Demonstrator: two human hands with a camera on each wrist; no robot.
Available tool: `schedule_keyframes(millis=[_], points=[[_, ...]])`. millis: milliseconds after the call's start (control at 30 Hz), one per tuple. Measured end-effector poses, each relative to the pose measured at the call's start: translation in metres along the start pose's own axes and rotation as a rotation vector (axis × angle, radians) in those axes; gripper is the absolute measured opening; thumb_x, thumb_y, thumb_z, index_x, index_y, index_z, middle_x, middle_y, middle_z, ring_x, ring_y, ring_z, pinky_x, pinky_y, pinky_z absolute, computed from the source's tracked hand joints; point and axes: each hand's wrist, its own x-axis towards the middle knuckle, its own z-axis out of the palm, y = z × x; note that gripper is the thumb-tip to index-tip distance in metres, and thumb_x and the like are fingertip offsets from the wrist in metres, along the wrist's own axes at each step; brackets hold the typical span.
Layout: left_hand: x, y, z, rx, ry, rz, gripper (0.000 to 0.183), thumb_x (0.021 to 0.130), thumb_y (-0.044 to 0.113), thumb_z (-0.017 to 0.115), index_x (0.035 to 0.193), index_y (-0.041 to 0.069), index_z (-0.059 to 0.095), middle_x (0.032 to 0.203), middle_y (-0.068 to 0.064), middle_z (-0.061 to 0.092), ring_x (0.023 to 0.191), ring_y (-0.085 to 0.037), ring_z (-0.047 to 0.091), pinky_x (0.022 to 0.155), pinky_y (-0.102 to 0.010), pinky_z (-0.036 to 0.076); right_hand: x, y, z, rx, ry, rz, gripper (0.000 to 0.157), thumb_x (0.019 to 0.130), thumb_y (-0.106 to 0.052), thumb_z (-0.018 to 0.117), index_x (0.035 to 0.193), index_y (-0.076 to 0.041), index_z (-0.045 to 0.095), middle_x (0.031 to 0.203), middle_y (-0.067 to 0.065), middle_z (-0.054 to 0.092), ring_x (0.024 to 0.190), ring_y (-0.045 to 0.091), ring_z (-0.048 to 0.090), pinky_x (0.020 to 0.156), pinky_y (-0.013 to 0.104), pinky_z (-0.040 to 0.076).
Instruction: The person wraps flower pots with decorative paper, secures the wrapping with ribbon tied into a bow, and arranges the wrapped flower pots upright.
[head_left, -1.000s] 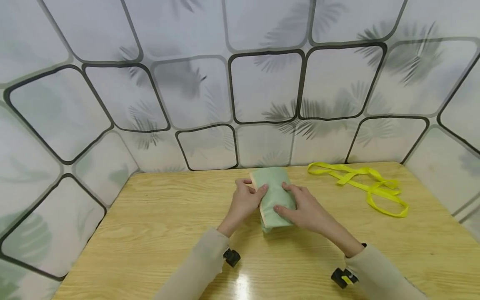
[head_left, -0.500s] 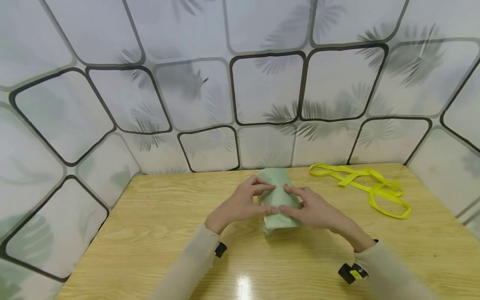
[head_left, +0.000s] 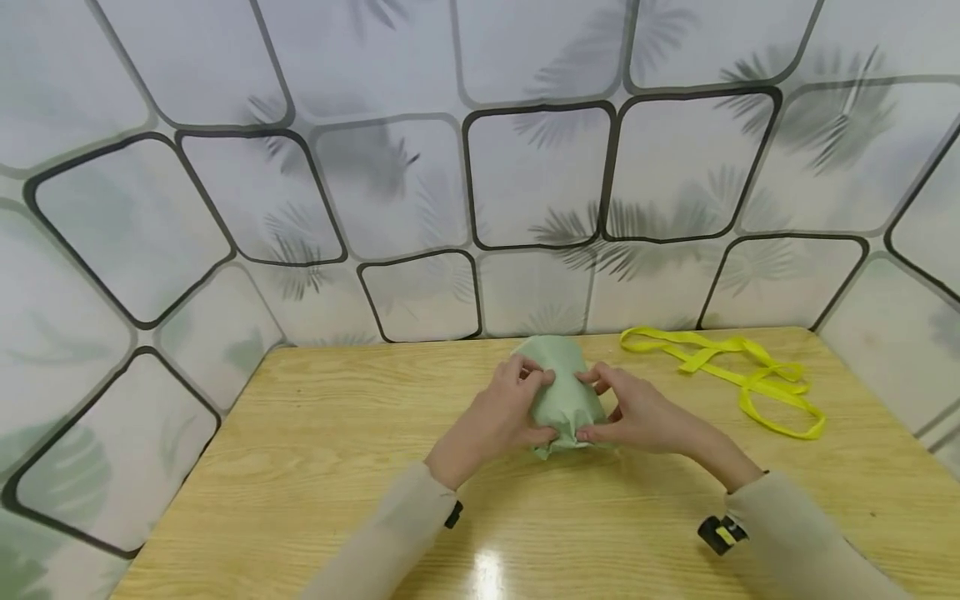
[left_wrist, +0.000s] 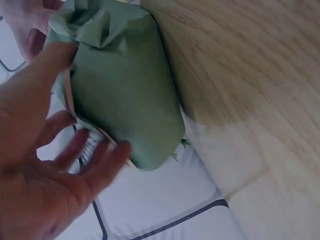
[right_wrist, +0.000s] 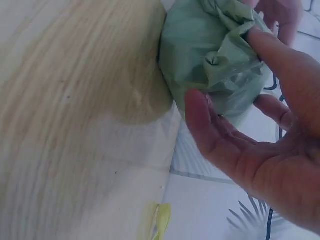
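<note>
A bundle wrapped in green paper (head_left: 561, 396) lies on the table, its near end crumpled into folds. My left hand (head_left: 501, 412) holds its left side, the thumb on the folded end and the fingers curled along the side. From the right my right hand (head_left: 641, 414) grips it, thumb tip on the same folds, close to the other thumb. In the left wrist view a pale edge runs along the green wrapping (left_wrist: 130, 80). The right wrist view shows the wrapping (right_wrist: 195, 60) bunched under the thumb, with a shiny patch. What is inside stays hidden.
A long yellow ribbon (head_left: 692, 364) lies loosely looped at the back right of the wooden table (head_left: 337, 467). Behind the table's far edge stands a patterned curtain or wall covering (head_left: 532, 179), which also runs along the left and right sides.
The left hand has moved from the pale edge at the left round to the near end. The near end, flatter before, is now folded and crumpled. Both thumbs are lower on it.
</note>
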Motion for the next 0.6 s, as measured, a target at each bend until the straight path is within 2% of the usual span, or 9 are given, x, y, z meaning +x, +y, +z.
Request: schedule_keyframes(millis=[100, 200, 267, 367, 467, 600], points=[[-0.003, 0.003, 0.002, -0.049, 0.000, -0.006, 0.073, 0.087, 0.034, 0.083, 0.146, 0.005, 0.053, 0.143, -0.017, 0.045, 0.123, -0.032, 0.056, 0.092, -0.033, 0.060, -0.002, -0.003, 0.005, -0.035, 0.067, -0.010, 0.046, 0.087, -0.027, 0.085, 0.112, -0.007, 0.052, 0.134, 0.025, 0.061, 0.093, 0.025, 0.069, 0.067, 0.021, 0.058], [-0.005, 0.001, 0.004, -0.139, -0.002, -0.013, 0.079, 0.085, 0.030, 0.084, 0.150, 0.002, 0.048, 0.146, -0.019, 0.042, 0.132, -0.030, 0.053, 0.101, -0.033, 0.056, -0.003, -0.007, 0.013, -0.093, 0.160, -0.021, 0.046, 0.085, -0.020, 0.086, 0.112, -0.003, 0.053, 0.123, 0.024, 0.063, 0.097, 0.031, 0.067, 0.064, 0.021, 0.057], [-0.006, 0.001, 0.007, -0.184, 0.005, -0.025, 0.082, 0.084, 0.027, 0.085, 0.151, 0.001, 0.047, 0.147, -0.019, 0.041, 0.134, -0.031, 0.051, 0.102, -0.033, 0.055, -0.004, -0.010, 0.018, -0.131, 0.219, -0.017, 0.050, 0.084, -0.017, 0.086, 0.117, -0.002, 0.052, 0.118, 0.024, 0.061, 0.102, 0.035, 0.063, 0.062, 0.024, 0.056], [-0.006, 0.001, 0.011, -0.211, 0.034, -0.035, 0.079, 0.084, 0.021, 0.087, 0.150, -0.001, 0.048, 0.146, -0.022, 0.041, 0.134, -0.033, 0.052, 0.103, -0.034, 0.055, -0.005, -0.016, 0.023, -0.161, 0.245, 0.008, 0.058, 0.084, -0.016, 0.085, 0.128, -0.003, 0.050, 0.119, 0.027, 0.056, 0.095, 0.032, 0.061, 0.062, 0.026, 0.053], [-0.007, 0.003, 0.013, -0.246, 0.054, -0.059, 0.077, 0.084, 0.014, 0.086, 0.150, -0.001, 0.048, 0.146, -0.022, 0.041, 0.134, -0.035, 0.052, 0.101, -0.034, 0.056, -0.008, -0.018, 0.019, -0.115, 0.164, 0.010, 0.066, 0.088, -0.022, 0.083, 0.141, -0.006, 0.047, 0.131, 0.032, 0.049, 0.088, 0.024, 0.059, 0.064, 0.026, 0.053], [-0.009, 0.004, 0.014, -0.272, 0.062, -0.092, 0.078, 0.085, 0.012, 0.085, 0.152, 0.000, 0.046, 0.147, -0.021, 0.041, 0.135, -0.033, 0.051, 0.099, -0.033, 0.056, -0.015, -0.011, 0.007, 0.054, -0.013, 0.022, 0.074, 0.091, -0.022, 0.080, 0.152, -0.010, 0.041, 0.147, 0.032, 0.036, 0.093, 0.020, 0.064, 0.072, 0.026, 0.058]])
